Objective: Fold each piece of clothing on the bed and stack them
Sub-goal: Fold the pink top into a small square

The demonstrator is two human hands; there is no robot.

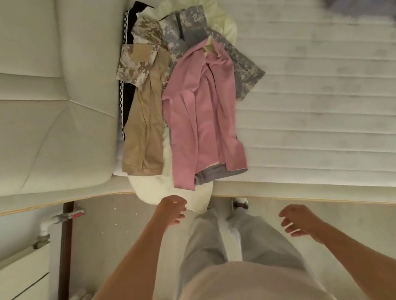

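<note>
The left hand (pixel 174 210), fingers loosely curled and holding nothing, nears the cream garment (pixel 169 186) drooping off the mattress edge (pixel 332 195) at 12 o'clock: likely light, limp fabric, best pinched at its hanging hem.

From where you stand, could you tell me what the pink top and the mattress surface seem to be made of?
The pink top looks like a soft, matte knit, perhaps cotton jersey: it drapes in loose folds without shine. The mattress seems to be covered in pale quilted fabric, judging by its stitched parallel ribs. The blur leaves the exact fibres open.
</note>
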